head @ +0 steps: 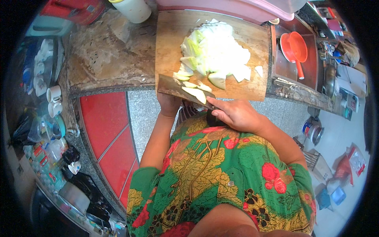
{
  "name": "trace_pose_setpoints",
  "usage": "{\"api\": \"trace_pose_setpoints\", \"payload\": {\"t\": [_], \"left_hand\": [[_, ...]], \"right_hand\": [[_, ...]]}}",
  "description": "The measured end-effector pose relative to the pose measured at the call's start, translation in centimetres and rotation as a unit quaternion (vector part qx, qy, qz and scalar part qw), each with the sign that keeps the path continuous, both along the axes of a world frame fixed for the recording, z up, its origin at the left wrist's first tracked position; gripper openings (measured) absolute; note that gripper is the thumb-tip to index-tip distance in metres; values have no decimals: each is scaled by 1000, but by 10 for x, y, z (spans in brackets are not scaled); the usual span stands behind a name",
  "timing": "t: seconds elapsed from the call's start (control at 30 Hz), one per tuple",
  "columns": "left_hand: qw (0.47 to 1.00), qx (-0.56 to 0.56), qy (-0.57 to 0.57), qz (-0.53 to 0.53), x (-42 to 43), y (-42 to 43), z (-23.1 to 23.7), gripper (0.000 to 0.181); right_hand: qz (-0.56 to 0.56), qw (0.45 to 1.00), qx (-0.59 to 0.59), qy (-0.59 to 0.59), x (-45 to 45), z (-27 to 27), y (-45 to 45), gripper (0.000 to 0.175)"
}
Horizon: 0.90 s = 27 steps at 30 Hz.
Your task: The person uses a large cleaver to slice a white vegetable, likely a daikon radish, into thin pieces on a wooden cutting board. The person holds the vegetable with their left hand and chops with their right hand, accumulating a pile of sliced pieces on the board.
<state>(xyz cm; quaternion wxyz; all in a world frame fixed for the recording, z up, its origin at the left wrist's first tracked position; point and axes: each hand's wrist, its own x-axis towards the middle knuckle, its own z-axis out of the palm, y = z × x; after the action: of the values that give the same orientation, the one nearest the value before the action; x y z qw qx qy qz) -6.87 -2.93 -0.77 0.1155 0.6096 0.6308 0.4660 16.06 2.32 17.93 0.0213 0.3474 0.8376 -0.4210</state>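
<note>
My right hand (239, 114) grips the handle of a broad cleaver (174, 88), its index finger extended along the blade. The blade is tilted at the near edge of a wooden cutting board (168, 32). Several pale green vegetable slices (194, 94) lie on the blade. My left hand (169, 104) is at the blade's left end, with its fingers hidden behind the metal, so its hold is unclear. Beyond the cleaver a large heap of cut, whitish-green vegetable (217, 49) covers the middle of the board, partly washed out by glare. One small white piece (258, 71) sits apart at the right.
Right of the board is a sink (287, 71) with a red long-handled dipper (297, 49). A pink plastic tub (213, 7) stands behind the board, and a white container (133, 10) stands at the back left. White mugs (54, 94) line the left counter. Red cabinet doors (103, 121) are below.
</note>
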Motion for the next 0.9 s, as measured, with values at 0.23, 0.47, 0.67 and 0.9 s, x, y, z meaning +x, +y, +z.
{"api": "trace_pose_setpoints", "payload": {"t": [0.23,0.47,0.67,0.9], "left_hand": [[999,26,40,2,-3,-1,-3,31],[998,53,40,18,0,9,18,28],[998,58,11,-4,3,12,37,15],[999,31,-22,-10,-1,4,11,34]], "right_hand": [[3,999,-16,-36,-13,0,9,44],[-13,1000,14,-23,-31,-21,19,42],[-124,991,-22,52,-36,-33,32,40],[-16,999,30,25,-14,2,9,42]]}}
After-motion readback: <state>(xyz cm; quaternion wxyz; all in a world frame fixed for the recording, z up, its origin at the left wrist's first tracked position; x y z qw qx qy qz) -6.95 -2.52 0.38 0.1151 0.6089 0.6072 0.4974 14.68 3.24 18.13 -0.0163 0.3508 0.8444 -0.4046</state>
